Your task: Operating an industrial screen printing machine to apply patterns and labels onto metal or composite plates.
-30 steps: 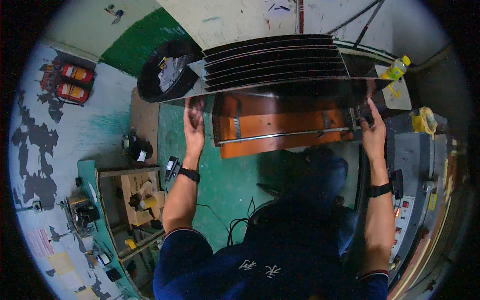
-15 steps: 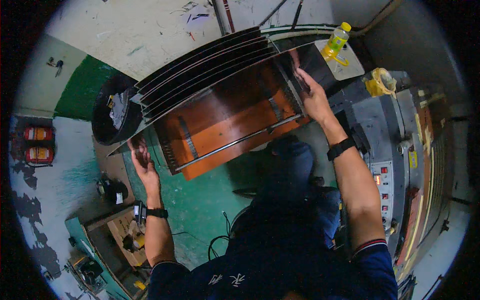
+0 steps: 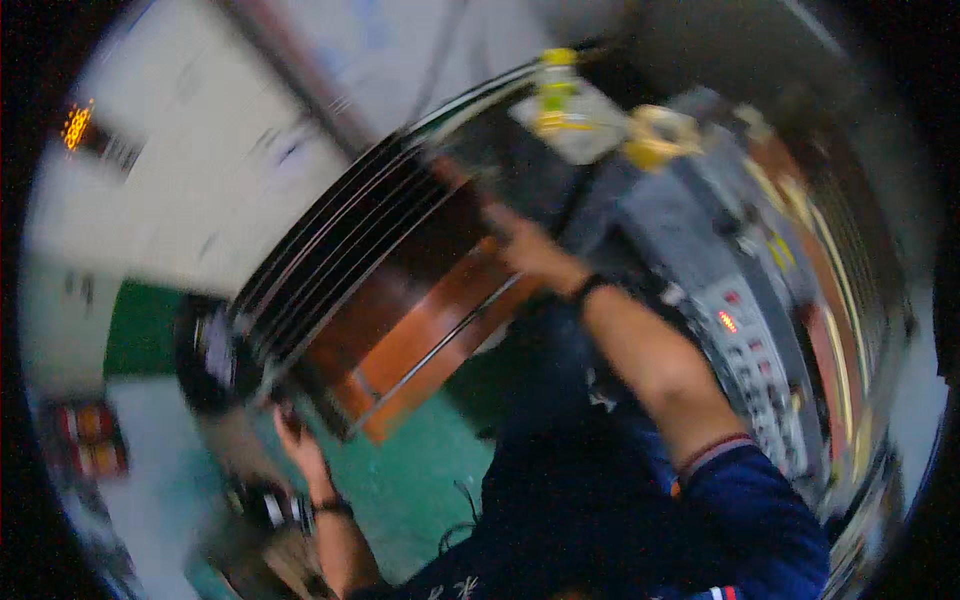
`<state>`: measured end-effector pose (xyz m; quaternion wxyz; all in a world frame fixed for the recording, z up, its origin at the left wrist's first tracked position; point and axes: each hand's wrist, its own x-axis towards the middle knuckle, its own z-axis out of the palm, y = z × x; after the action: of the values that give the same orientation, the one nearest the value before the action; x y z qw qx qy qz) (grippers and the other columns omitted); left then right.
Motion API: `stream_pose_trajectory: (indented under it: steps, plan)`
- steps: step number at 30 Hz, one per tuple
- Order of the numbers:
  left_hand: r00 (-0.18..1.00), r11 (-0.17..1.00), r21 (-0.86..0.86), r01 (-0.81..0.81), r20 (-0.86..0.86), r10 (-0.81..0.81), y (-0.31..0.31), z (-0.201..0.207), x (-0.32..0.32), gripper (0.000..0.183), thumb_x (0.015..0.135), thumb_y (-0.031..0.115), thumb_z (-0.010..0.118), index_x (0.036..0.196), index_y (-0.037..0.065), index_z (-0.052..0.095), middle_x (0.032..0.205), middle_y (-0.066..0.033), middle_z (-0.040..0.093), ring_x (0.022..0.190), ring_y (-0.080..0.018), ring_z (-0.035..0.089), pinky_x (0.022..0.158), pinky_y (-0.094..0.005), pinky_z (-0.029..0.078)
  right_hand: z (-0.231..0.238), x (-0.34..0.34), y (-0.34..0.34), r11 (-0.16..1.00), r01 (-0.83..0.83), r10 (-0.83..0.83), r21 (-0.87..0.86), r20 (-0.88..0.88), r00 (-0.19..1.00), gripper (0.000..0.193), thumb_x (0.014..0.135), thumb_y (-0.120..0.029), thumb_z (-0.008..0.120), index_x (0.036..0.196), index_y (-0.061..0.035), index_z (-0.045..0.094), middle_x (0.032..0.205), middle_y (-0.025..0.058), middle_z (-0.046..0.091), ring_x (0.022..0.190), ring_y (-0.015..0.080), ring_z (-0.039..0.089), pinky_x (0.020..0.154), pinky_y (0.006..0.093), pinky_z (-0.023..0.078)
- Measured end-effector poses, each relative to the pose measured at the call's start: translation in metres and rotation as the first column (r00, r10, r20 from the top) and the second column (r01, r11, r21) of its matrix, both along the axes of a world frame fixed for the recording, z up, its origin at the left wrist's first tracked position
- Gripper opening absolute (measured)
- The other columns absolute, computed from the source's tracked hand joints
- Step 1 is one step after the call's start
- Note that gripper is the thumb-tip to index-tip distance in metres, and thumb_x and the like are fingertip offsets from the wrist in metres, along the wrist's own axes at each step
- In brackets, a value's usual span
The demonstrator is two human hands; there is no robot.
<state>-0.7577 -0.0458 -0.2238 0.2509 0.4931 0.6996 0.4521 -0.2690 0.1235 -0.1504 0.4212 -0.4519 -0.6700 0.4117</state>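
Note:
In front of me leans a rack of several thin dark plates (image 3: 345,235), set side by side with narrow gaps. An orange-brown panel (image 3: 430,345) forms the rack's near part, with a metal rod (image 3: 440,345) running along it. My left hand (image 3: 298,440) is by the rack's lower left end, just below the plates' corners. My right hand (image 3: 525,243) is at the right end of the rack, above the orange panel. Motion blurs the fingers of both hands, so their grip and contact with the plates cannot be made out.
A grey machine with a control panel (image 3: 755,365) stands close on my right. A bottle with a yellow cap (image 3: 556,90) and a yellow tape roll (image 3: 662,135) lie beyond it. A black bin (image 3: 215,350) is left of the rack, over green floor (image 3: 410,475).
The view has swung to the right and blurred. The front plate, earlier spanning between my hands, now appears in line with the others. My right hand has come nearer the rack's end.

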Motion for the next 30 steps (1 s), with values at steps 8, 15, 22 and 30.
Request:
stream_pose_trajectory:
  steps: [8,15,22,30]
  plan:
    - [0.952,0.938,0.245,0.244,-0.245,-0.183,0.018,0.09,0.108,0.045,0.092,0.021,0.056,0.13,0.002,0.041,0.107,-0.0161,0.059,0.092,-0.0253,0.057,0.075,-0.0369,0.049,-0.016,0.051,-0.078,0.929,0.366,-0.366,-0.057,0.011,0.931,0.04,0.081,-0.003,0.053,0.121,-0.0069,0.054,0.111,0.0149,0.061,0.103,0.0297,0.058,0.088,0.0361,0.046]
    - [0.769,0.778,0.177,0.603,0.133,-0.626,0.096,0.108,0.277,0.035,0.091,0.009,0.05,0.124,-0.002,0.046,0.112,-0.0159,0.058,0.098,-0.022,0.056,0.084,-0.0307,0.046,-0.023,0.178,-0.307,0.397,0.657,-0.881,-0.641,-0.466,0.078,0.03,0.091,-0.022,0.049,0.108,0.0004,0.059,0.093,0.0106,0.066,0.08,0.0169,0.064,0.069,0.0288,0.053]
    - [0.388,0.419,0.184,0.889,0.183,-0.903,0.065,0.113,0.375,0.03,0.093,0.014,0.051,0.116,-0.005,0.049,0.086,-0.0074,0.057,0.074,-0.0119,0.05,0.069,-0.0237,0.042,-0.046,0.243,-0.491,0.03,0.577,-0.658,-0.816,-0.451,-0.603,0.037,0.095,-0.037,0.039,0.1,-0.0049,0.058,0.085,0.0057,0.066,0.062,0.0122,0.06,0.053,0.025,0.05]
    - [0.314,0.329,0.141,0.934,0.117,-0.942,0.011,0.152,0.438,0.028,0.092,0.014,0.054,0.112,-0.005,0.051,0.086,-0.0064,0.058,0.075,-0.0108,0.051,0.07,-0.0235,0.044,-0.062,0.281,-0.488,0.303,0.508,-0.613,-0.806,-0.573,-0.543,0.043,0.094,-0.044,0.042,0.092,-0.0053,0.059,0.073,0.0031,0.061,0.061,0.0128,0.06,0.048,0.0246,0.049]
